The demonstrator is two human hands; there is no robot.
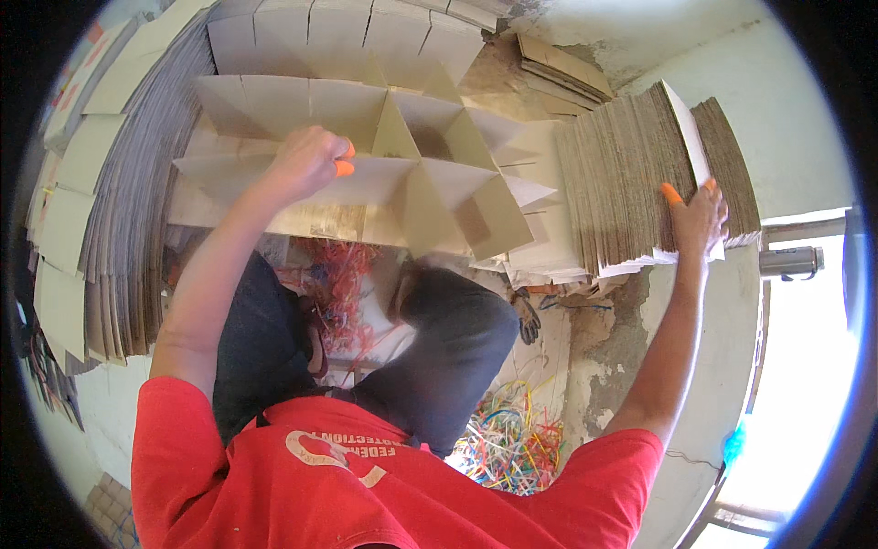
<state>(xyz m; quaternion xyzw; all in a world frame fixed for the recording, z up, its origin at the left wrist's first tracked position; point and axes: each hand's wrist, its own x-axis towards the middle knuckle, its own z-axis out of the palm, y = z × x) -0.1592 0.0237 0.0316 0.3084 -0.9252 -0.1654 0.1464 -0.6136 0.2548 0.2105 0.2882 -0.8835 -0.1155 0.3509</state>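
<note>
In front of me stands a partly assembled cardboard divider grid (pixel 466 215) of crossed, slotted strips. My left hand (pixel 311 163) is closed over the top edge of its near long cardboard strip (pixel 380 181), with orange covers on the thumb and a finger. Far to the right, my right hand (pixel 700 220) reaches a tightly packed row of cardboard pieces (pixel 626 174). Its thumb and fingers, also orange-tipped, close around a pale-faced cardboard piece (pixel 684 133) that leans within the row. The fingers' far side is partly hidden.
Tall stacks of cardboard strips (pixel 146 192) line the left side, and slotted strips (pixel 338 37) stand at the back. Flat cardboard pieces (pixel 562 69) lie at the back right. Below are tangled coloured straps (pixel 512 439) and a dark glove (pixel 528 320). A bright window (pixel 805 366) is at right.
</note>
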